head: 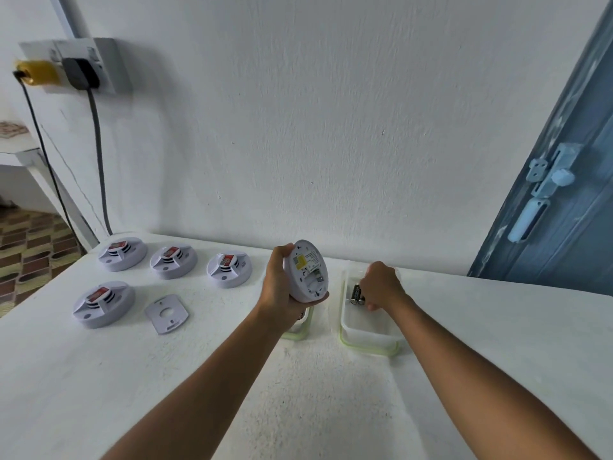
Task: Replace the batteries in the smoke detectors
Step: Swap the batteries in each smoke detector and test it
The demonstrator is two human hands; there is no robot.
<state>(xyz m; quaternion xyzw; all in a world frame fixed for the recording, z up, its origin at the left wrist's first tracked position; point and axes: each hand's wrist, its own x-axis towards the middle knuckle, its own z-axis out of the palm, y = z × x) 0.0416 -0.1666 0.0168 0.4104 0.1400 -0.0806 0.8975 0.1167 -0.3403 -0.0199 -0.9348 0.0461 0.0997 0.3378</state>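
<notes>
Head view: my left hand (282,283) grips the opened detector (306,270); right hand (381,285), at 3 o'clock, apparently pinching 2 batteries (356,293) in tray (368,336). Check polarity before seating.

I am seeing both bare forearms reaching forward. The left hand (280,287) is curling its fingers and thumb around a held object, raised upright. The right hand (381,285) is angling downward, fingers bent.
</notes>
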